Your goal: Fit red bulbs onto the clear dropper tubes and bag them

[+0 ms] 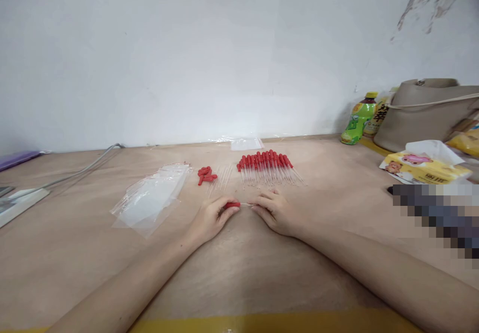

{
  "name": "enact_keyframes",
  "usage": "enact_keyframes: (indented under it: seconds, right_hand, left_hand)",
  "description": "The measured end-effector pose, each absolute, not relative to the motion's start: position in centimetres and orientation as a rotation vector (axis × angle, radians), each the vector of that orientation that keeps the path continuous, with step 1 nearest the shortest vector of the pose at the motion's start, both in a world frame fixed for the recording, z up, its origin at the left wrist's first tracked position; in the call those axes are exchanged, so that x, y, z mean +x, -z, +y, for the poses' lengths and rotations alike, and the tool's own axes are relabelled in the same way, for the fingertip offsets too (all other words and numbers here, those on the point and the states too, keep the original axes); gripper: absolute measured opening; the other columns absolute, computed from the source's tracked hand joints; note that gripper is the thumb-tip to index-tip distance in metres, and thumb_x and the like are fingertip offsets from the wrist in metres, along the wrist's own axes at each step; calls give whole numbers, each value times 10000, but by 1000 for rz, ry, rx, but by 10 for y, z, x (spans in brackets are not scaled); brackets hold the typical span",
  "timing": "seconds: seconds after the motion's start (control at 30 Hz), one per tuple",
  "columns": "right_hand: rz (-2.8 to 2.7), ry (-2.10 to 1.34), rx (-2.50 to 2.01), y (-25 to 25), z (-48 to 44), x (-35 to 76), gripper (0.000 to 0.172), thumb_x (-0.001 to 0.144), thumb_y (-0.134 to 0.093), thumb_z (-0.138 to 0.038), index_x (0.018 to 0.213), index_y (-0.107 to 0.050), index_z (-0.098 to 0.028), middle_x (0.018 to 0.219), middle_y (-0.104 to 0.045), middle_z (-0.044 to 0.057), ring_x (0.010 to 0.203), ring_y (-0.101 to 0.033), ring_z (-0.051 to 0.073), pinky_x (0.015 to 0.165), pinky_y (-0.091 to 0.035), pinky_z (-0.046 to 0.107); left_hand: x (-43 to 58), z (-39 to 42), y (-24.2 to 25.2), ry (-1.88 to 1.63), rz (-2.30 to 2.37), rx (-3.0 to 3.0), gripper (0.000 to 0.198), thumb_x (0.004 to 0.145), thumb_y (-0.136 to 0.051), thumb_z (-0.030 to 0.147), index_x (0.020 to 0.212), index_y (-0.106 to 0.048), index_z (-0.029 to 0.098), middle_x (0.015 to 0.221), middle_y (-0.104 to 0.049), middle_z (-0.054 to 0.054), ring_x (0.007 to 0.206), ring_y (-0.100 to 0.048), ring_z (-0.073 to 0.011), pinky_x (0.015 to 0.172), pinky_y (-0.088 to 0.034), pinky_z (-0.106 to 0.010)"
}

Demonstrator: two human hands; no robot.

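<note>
My left hand pinches a red rubber bulb near the middle of the table. Facing it, my right hand holds a thin clear tube between its fingertips, and the tube's end meets the bulb. Behind my left hand lie a small pile of loose red bulbs and several bare clear tubes. Beyond my right hand, a row of tubes with red bulbs on them lies side by side, bulbs toward the wall.
Clear plastic bags are fanned out at the left, with another bag by the wall. A cable runs at far left. At right are a green bottle, a grey bag and a yellow tissue pack.
</note>
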State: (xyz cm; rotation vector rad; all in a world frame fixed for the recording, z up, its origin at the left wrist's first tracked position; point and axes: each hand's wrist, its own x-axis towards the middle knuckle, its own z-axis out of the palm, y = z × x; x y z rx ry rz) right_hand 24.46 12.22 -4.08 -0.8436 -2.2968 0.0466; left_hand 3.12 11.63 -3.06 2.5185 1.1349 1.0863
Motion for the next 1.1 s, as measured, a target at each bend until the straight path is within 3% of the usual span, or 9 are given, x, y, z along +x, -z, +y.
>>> enact_keyframes:
  seconds: [0.13,0.63,0.87,0.97,1.1]
  right_hand:
    - [-2248,-93,-803,43,124,245,217,869,-437,-231,1004,-606,-235,827,-623,15,757,-554,120,710,-327,291]
    - [-2328,82,-761,39,128,246,209,849,-454,-221,915,-652,-234,755,-628,13,608,-465,99,691,-247,317]
    - [-2299,53,-701,43,132,249,238,871,-404,-223,1039,-565,-173,863,-610,62,783,-516,150,737,-348,306]
    - [-2253,14,-755,44,133,254,204,871,-403,-242,964,-570,-169,890,-595,71,812,-507,159,736,-384,297]
    - [-2253,33,-785,43,132,254,197,872,-394,-228,843,-582,-175,758,-588,43,710,-502,143,700,-380,288]
  left_hand:
    - [31,115,31,-1032,1143,2487,158,828,-511,302,904,-609,204,809,-669,-5,687,-611,-131,641,-477,-240]
    - [33,110,28,-890,1074,2496,165,843,-489,272,880,-639,215,796,-671,7,697,-612,-120,649,-470,-220]
    - [33,114,31,-1054,1155,2456,173,813,-533,316,904,-641,216,841,-686,-5,715,-628,-137,679,-496,-244]
    - [30,117,32,-1096,1166,2429,179,811,-536,319,907,-647,216,869,-688,-7,753,-636,-143,699,-501,-248]
    - [28,118,34,-1095,1185,2409,187,810,-531,327,890,-657,214,860,-691,-9,740,-640,-146,683,-509,-249]
